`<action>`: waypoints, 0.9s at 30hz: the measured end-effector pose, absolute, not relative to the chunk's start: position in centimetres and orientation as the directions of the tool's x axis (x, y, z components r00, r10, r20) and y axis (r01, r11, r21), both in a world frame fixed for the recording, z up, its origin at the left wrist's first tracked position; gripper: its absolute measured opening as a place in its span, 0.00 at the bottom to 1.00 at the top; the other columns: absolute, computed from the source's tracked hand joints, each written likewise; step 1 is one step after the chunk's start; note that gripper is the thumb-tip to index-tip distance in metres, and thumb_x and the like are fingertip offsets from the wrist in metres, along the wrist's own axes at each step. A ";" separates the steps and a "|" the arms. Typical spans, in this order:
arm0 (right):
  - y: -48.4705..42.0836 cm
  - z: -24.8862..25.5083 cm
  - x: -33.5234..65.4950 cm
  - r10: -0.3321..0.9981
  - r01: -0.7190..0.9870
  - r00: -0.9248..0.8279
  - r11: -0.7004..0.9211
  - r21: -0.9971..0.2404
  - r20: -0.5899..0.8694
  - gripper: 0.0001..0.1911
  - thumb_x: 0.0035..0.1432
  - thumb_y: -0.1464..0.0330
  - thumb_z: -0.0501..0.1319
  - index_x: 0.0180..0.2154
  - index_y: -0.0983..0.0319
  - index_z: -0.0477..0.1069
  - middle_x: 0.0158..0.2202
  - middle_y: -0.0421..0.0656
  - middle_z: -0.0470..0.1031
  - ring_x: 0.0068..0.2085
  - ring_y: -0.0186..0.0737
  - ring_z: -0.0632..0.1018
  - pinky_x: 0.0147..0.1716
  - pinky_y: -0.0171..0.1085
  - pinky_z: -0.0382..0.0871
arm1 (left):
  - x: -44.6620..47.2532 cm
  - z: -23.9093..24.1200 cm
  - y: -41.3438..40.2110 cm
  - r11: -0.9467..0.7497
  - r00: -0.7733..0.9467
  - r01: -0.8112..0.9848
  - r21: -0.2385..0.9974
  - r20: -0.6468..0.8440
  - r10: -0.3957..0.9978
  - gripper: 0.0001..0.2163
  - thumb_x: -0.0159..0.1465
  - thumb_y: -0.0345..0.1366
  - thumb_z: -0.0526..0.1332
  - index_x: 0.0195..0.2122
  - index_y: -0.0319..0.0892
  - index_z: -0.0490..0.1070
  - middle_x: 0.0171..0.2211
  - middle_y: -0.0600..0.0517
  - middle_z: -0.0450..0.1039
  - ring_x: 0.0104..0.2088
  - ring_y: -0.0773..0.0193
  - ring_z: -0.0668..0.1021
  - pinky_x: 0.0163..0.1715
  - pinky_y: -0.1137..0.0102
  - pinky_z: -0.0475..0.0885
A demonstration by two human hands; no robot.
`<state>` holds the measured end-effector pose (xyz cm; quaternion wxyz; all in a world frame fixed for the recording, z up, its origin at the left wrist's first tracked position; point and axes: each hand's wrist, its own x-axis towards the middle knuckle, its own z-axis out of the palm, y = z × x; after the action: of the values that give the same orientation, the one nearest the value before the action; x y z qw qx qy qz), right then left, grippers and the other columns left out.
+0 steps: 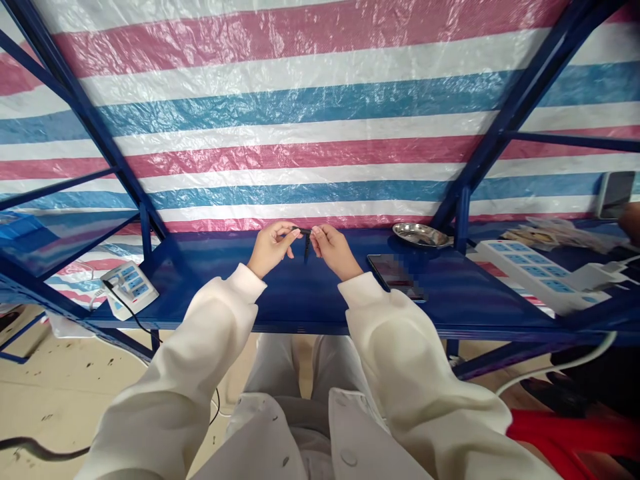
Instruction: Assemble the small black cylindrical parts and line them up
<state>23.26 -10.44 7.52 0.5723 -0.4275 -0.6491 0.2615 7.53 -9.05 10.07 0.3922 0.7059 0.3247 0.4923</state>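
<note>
Above the middle of the blue metal shelf [285,307], both hands meet at a small, thin black piece [307,243] with one part hanging down. My left hand [274,247] pinches its left end between thumb and forefinger. From the other side, my right hand [333,248] is closed on the right end. The piece is too small for me to make out its kind. A phone [397,277] lies on the shelf to the right of my right hand, and behind it sits a shiny round metal dish [421,235].
A white power strip [129,290] with a plugged-in black cable stands at the left end. Another power strip [543,273] with white chargers lies at the right. Blue frame posts [463,217] rise on both sides before a striped plastic sheet [300,100]. Part of another person's hand [631,220] shows at the far right.
</note>
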 end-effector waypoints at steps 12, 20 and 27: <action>-11.2 12.3 24.4 0.677 0.604 -0.088 0.620 -0.502 0.730 0.18 0.62 0.54 0.47 0.28 0.60 0.59 0.23 0.40 0.65 0.26 0.36 0.66 0.29 0.36 0.58 | 7.3 12.5 -9.2 -0.678 0.333 0.199 0.708 0.602 0.726 0.16 0.61 0.51 0.54 0.29 0.42 0.63 0.19 0.58 0.62 0.15 0.74 0.66 0.16 0.76 0.60; -11.8 13.2 24.7 0.662 0.595 -0.060 0.625 -0.505 0.747 0.17 0.61 0.54 0.49 0.29 0.59 0.61 0.25 0.40 0.65 0.28 0.37 0.67 0.32 0.36 0.60 | 9.0 13.0 -9.7 -0.492 0.204 0.036 0.870 0.476 0.856 0.20 0.62 0.52 0.52 0.21 0.42 0.56 0.14 0.59 0.55 0.13 0.74 0.63 0.14 0.76 0.57; -11.8 13.1 25.6 0.730 0.473 -0.041 0.615 -0.631 0.682 0.14 0.58 0.55 0.55 0.34 0.59 0.66 0.28 0.41 0.67 0.29 0.36 0.69 0.32 0.36 0.63 | 10.0 12.8 -9.7 -0.488 0.093 -0.024 0.873 0.487 0.868 0.21 0.61 0.53 0.54 0.21 0.41 0.58 0.17 0.58 0.60 0.13 0.76 0.64 0.14 0.77 0.58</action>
<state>25.58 -11.80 13.09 0.5486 -0.4228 -0.7117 0.1171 10.00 -9.68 12.82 0.3811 0.6336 0.3332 0.5851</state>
